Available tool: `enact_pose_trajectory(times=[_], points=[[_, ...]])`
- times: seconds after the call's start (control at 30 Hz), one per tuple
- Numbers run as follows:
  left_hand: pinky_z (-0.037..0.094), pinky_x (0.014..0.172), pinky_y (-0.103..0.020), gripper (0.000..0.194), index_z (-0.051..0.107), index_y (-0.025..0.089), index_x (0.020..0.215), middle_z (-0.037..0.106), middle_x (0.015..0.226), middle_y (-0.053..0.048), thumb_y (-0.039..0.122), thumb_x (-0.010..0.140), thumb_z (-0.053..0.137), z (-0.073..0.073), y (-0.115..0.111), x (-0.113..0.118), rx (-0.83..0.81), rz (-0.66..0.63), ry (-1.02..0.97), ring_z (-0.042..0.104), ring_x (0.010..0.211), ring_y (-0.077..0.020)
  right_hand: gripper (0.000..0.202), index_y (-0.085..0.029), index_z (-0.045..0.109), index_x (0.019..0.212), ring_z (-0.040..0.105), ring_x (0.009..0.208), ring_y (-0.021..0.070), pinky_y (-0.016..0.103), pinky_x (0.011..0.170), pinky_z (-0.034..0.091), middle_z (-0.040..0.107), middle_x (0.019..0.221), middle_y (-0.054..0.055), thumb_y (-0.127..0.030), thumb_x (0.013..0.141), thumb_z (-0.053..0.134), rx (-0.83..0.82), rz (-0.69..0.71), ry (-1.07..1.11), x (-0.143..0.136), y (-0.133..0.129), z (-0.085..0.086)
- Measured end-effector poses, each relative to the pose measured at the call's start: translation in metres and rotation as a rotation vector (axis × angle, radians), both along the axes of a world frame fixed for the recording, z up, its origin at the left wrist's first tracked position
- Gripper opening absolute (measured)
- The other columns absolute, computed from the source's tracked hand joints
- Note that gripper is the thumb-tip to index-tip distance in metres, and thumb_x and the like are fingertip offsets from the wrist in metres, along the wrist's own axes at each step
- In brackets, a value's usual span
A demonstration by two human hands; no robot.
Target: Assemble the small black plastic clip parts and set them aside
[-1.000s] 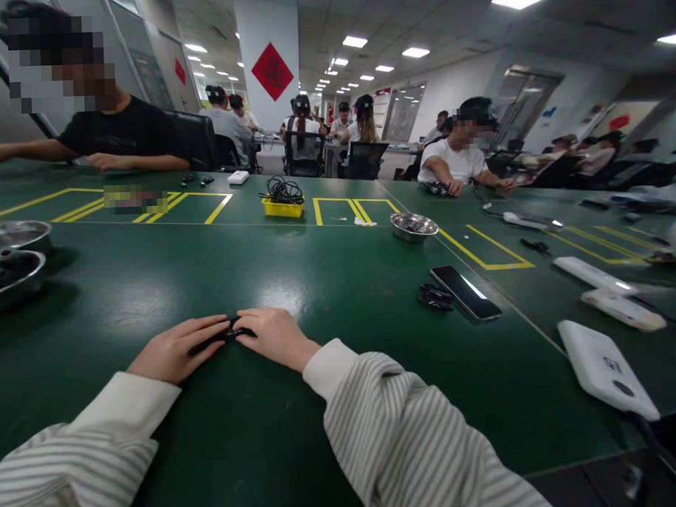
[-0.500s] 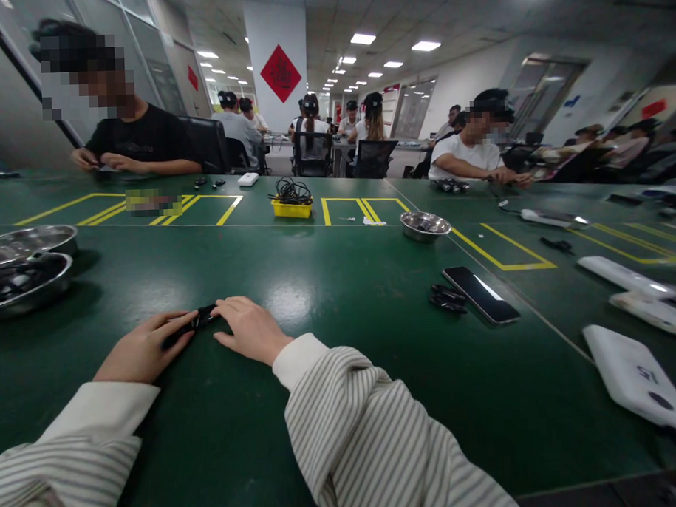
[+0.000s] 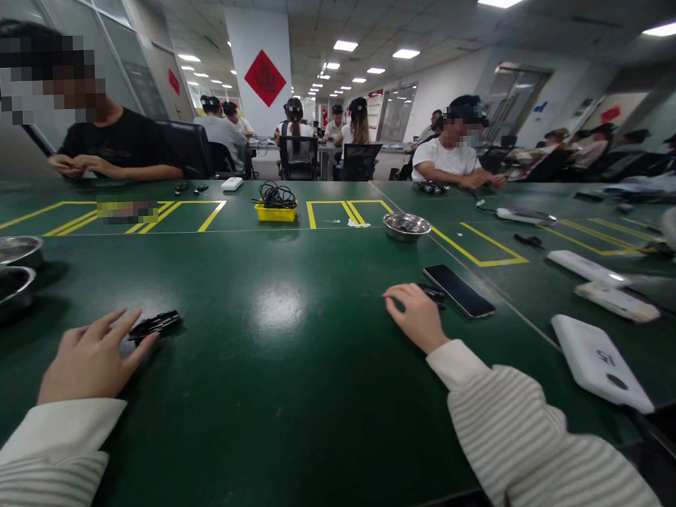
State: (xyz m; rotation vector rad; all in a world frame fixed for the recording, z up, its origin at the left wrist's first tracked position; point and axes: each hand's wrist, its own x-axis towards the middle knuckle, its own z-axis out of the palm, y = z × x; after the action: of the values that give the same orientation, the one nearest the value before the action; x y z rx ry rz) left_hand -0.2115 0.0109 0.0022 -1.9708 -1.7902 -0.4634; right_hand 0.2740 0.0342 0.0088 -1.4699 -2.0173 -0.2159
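Observation:
On the left of the green table, a folded bundle of black cable [image 3: 161, 323] lies flat. My left hand [image 3: 89, 356] is beside it with fingers spread, the thumb and forefinger at its near end, not closed round it. Over on the right, my right hand [image 3: 416, 317] is low above the table, fingers bent and a gap between thumb and forefinger; nothing shows in it. A second black cable bundle [image 3: 435, 294] lies just behind that hand, which partly hides it. Next to this bundle lies a black-screened phone [image 3: 460, 290].
Metal bowls [image 3: 10, 313] stand at the left edge, and another metal bowl [image 3: 407, 236] stands farther back. A yellow box [image 3: 276, 213] holds black cables. White devices [image 3: 601, 359] lie at right. Two people sit across the table [image 3: 300, 432].
My right hand has left the cable bundle at left and moved right, beside the second bundle. My left hand has opened off the first bundle, which now lies on the table. The view has turned slightly right.

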Motion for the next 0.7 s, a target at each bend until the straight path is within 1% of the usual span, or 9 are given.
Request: enact_pose_trajectory(times=[0.1, 0.13, 0.2, 0.3, 0.37, 0.47, 0.53, 0.63, 0.7], points=[[0.037, 0.086, -0.044, 0.042, 0.051, 0.019, 0.11, 0.049, 0.118, -0.007, 0.044, 0.081, 0.034, 0.005, -0.002, 0.023, 0.024, 0.024, 0.075, 0.043, 0.104, -0.0283, 0.019, -0.019, 0.063, 0.081, 0.055, 0.084, 0.0194, 0.032, 0.075, 0.043, 0.062, 0.087, 0.005, -0.02, 0.075, 0.045, -0.004, -0.197, -0.021, 0.052, -0.008, -0.002], [0.036, 0.089, -0.044, 0.04, 0.051, 0.019, 0.109, 0.047, 0.119, -0.006, 0.042, 0.081, 0.034, 0.006, -0.002, 0.034, 0.024, -0.019, 0.094, 0.041, 0.106, -0.0277, 0.019, -0.019, 0.064, 0.079, 0.056, 0.082, 0.0197, 0.033, 0.073, 0.043, 0.062, 0.085, 0.005, -0.02, 0.074, 0.045, -0.015, -0.24, -0.028, 0.064, -0.01, -0.002], [0.034, 0.092, -0.043, 0.038, 0.052, 0.016, 0.108, 0.047, 0.119, -0.008, 0.039, 0.081, 0.038, 0.007, -0.003, 0.056, 0.001, -0.149, 0.127, 0.04, 0.108, -0.0276, 0.02, -0.019, 0.065, 0.077, 0.057, 0.077, 0.0193, 0.032, 0.07, 0.044, 0.063, 0.082, 0.005, -0.021, 0.073, 0.046, -0.067, -0.265, -0.032, 0.077, -0.011, -0.004], [0.033, 0.094, -0.045, 0.035, 0.054, 0.015, 0.106, 0.05, 0.118, -0.01, 0.035, 0.079, 0.044, 0.004, -0.002, 0.083, -0.043, -0.372, 0.139, 0.04, 0.109, -0.0286, 0.019, -0.019, 0.065, 0.076, 0.057, 0.073, 0.0175, 0.03, 0.067, 0.044, 0.063, 0.081, 0.003, -0.02, 0.072, 0.046, -0.128, -0.205, -0.007, 0.075, -0.009, -0.004], [0.034, 0.093, -0.046, 0.034, 0.055, 0.016, 0.106, 0.051, 0.117, -0.01, 0.032, 0.079, 0.045, 0.002, 0.0, 0.101, -0.064, -0.471, 0.119, 0.04, 0.11, -0.0291, 0.019, -0.019, 0.065, 0.077, 0.057, 0.071, 0.0166, 0.03, 0.067, 0.044, 0.063, 0.082, 0.003, -0.019, 0.072, 0.047, -0.146, -0.146, 0.013, 0.064, -0.006, -0.004], [0.036, 0.093, -0.044, 0.032, 0.056, 0.018, 0.107, 0.052, 0.116, -0.008, 0.029, 0.078, 0.046, 0.001, 0.002, 0.134, -0.114, -0.558, 0.062, 0.039, 0.112, -0.0278, 0.019, -0.018, 0.065, 0.078, 0.056, 0.073, 0.0164, 0.03, 0.069, 0.044, 0.062, 0.082, 0.004, -0.017, 0.073, 0.046, -0.159, -0.048, 0.042, 0.035, -0.005, -0.003], [0.037, 0.092, -0.043, 0.031, 0.055, 0.019, 0.107, 0.052, 0.116, -0.007, 0.026, 0.079, 0.046, 0.002, 0.002, 0.161, -0.153, -0.616, 0.01, 0.04, 0.112, -0.0267, 0.019, -0.018, 0.064, 0.079, 0.055, 0.077, 0.0165, 0.03, 0.072, 0.044, 0.061, 0.082, 0.004, -0.015, 0.074, 0.046, -0.147, 0.035, 0.058, 0.009, -0.007, -0.003], [0.037, 0.092, -0.041, 0.034, 0.051, 0.016, 0.111, 0.051, 0.117, -0.009, 0.024, 0.079, 0.046, 0.004, 0.001, 0.2, -0.194, -0.687, -0.075, 0.041, 0.11, -0.0248, 0.019, -0.018, 0.063, 0.081, 0.054, 0.08, 0.0159, 0.029, 0.073, 0.043, 0.06, 0.082, 0.004, -0.012, 0.074, 0.046, -0.14, 0.159, 0.045, -0.036, -0.012, -0.005], [0.039, 0.091, -0.039, 0.038, 0.047, 0.015, 0.114, 0.052, 0.113, -0.01, 0.025, 0.077, 0.049, 0.004, 0.0, 0.219, -0.224, -0.701, -0.139, 0.043, 0.106, -0.0235, 0.018, -0.018, 0.062, 0.082, 0.053, 0.079, 0.0157, 0.028, 0.072, 0.043, 0.06, 0.082, 0.005, -0.012, 0.074, 0.047, -0.136, 0.214, 0.027, -0.065, -0.015, -0.007]])
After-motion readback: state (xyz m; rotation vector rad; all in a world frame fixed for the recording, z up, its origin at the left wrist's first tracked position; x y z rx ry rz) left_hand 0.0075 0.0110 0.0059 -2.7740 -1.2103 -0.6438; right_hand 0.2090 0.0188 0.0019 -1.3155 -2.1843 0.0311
